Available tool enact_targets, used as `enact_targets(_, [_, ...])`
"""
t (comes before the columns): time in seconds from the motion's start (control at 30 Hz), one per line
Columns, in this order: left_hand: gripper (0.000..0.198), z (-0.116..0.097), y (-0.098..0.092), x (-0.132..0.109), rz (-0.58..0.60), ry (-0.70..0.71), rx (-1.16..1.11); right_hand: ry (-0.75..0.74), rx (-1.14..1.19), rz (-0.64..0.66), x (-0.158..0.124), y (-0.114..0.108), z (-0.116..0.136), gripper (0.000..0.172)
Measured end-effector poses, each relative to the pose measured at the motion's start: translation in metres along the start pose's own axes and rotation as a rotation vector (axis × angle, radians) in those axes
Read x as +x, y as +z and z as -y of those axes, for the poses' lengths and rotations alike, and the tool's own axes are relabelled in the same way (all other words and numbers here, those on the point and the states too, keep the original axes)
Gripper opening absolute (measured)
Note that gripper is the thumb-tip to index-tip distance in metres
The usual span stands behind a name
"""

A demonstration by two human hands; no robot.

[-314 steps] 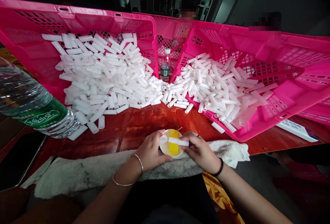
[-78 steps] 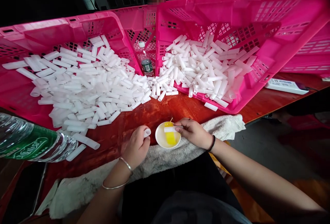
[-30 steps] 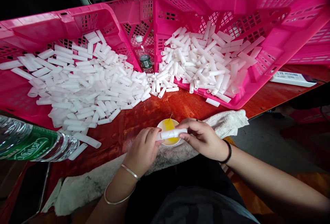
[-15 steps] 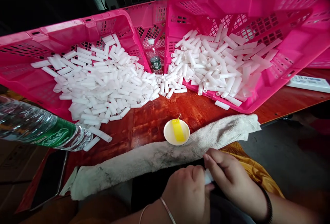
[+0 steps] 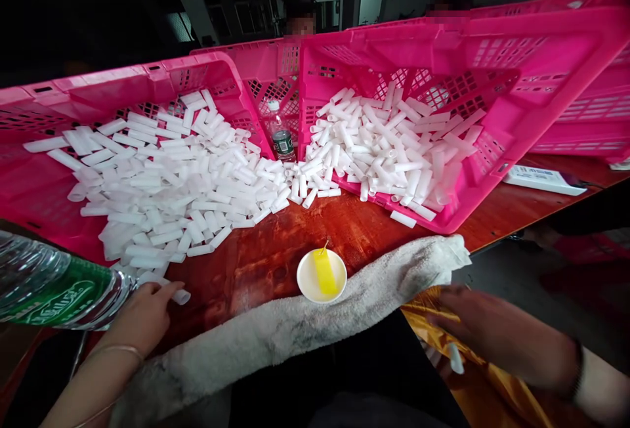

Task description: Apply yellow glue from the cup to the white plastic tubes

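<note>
My left hand (image 5: 147,315) is at the left of the table, with its fingers closed on a short white plastic tube (image 5: 181,296) beside the large water bottle (image 5: 73,290). Over the orange-yellow cloth (image 5: 492,382) at the lower right, my right hand (image 5: 502,333) is blurred, its fingers stretched out and apart. Just below it is another white tube (image 5: 456,359), apart from the outstretched fingers. A small white dish (image 5: 305,277) holding a yellow strip (image 5: 325,272) stands on the table's front edge by a rolled grey-white towel (image 5: 256,336).
Two tilted pink crates, left (image 5: 103,90) and right (image 5: 497,80), spill heaps of white tubes onto the red-brown table (image 5: 266,251). A small bottle (image 5: 282,139) stands between them. A flat white box (image 5: 541,178) lies at the right. People are partly visible behind the crates.
My hands have parted. The left moved from the lap to a tube at the left; the right moved rightwards and opened, with a tube below it. The view has shifted slightly.
</note>
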State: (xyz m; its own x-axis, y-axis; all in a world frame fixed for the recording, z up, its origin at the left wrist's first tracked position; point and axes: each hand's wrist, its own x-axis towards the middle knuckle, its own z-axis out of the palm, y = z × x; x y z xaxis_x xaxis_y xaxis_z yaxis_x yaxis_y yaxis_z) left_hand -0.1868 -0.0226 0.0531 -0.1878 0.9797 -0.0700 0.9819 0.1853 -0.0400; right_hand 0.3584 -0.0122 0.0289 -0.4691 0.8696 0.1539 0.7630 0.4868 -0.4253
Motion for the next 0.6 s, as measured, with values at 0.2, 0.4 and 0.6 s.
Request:
enact_targets(0.2, [0.029, -0.038, 0.007, 0.012, 0.050, 0.183, -0.154, 0.068, -0.325, 0.055, 0.205, 0.003, 0.053, 0.031])
enact_targets(0.4, [0.021, -0.117, 0.001, -0.005, -0.009, 0.306, -0.426, 0.091, -0.336, 0.083, 0.252, 0.030, 0.047, 0.032])
enact_targets(0.6, [0.021, -0.128, 0.013, -0.023, -0.009, 0.213, -0.618, -0.061, 0.067, 0.046, 0.148, 0.021, 0.041, 0.031])
